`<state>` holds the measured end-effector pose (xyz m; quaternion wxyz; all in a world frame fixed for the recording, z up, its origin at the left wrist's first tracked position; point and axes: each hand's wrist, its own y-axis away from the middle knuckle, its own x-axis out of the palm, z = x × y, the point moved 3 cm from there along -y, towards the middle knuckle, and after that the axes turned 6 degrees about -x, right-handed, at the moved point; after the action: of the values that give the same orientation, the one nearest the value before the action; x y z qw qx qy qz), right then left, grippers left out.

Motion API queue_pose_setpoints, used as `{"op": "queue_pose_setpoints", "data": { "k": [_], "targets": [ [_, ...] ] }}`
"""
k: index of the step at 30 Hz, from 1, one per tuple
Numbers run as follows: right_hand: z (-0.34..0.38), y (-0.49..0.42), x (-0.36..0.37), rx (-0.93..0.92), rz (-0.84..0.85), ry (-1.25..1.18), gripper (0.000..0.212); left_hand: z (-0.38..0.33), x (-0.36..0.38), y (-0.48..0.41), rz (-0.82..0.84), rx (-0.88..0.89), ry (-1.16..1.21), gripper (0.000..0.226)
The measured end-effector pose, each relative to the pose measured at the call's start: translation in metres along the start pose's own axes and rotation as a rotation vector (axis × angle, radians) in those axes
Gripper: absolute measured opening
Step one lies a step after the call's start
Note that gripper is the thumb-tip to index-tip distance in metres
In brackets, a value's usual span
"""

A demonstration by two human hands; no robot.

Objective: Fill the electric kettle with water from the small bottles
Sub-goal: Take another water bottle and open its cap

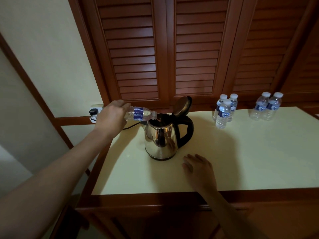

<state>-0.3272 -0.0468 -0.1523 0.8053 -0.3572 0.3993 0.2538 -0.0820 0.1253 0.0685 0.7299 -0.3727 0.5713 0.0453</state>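
Note:
A steel electric kettle (pixel 161 138) with a black handle stands on the cream table (pixel 241 161), its lid (pixel 183 106) hinged up. My left hand (pixel 112 116) grips a small clear bottle (pixel 140 114) with a blue label, tipped almost level, its uncapped neck over the kettle's mouth. My right hand (pixel 198 169) lies flat on the table just right of the kettle's base, fingers apart, holding nothing. Three capped bottles (pixel 224 111) stand right of the kettle, and two more bottles (pixel 266 106) stand further right.
A black cord (pixel 131 125) runs from the kettle left to a wall socket (pixel 94 112). Louvred wooden doors (pixel 172 49) rise behind the table. The table's wooden front edge (pixel 155 195) lies close to me.

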Motion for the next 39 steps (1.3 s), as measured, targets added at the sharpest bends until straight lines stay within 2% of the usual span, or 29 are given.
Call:
{"op": "queue_pose_setpoints", "data": {
  "k": [10, 16, 21, 31, 35, 39],
  "targets": [
    [0.001, -0.001, -0.001, -0.006, 0.001, 0.001, 0.039, -0.005, -0.009, -0.008, -0.016, 0.06, -0.063, 0.062],
    [-0.001, -0.001, 0.001, 0.004, -0.013, -0.005, 0.038, -0.012, -0.02, -0.015, -0.047, 0.22, -0.145, 0.058],
    [-0.002, -0.001, 0.002, -0.001, -0.024, 0.015, 0.044, -0.021, -0.03, -0.019, -0.139, 0.365, -0.228, 0.069],
    [-0.001, -0.001, 0.002, 0.012, -0.029, -0.002, 0.038, -0.021, -0.019, -0.036, -0.208, 0.491, -0.242, 0.064],
    [-0.002, -0.001, 0.002, 0.006, -0.018, -0.009, 0.039, -0.022, -0.017, -0.036, -0.229, 0.477, -0.217, 0.062],
    [-0.001, -0.001, 0.001, 0.012, -0.021, -0.012, 0.039, -0.017, -0.011, -0.023, -0.206, 0.308, -0.096, 0.065]
  ]
}}
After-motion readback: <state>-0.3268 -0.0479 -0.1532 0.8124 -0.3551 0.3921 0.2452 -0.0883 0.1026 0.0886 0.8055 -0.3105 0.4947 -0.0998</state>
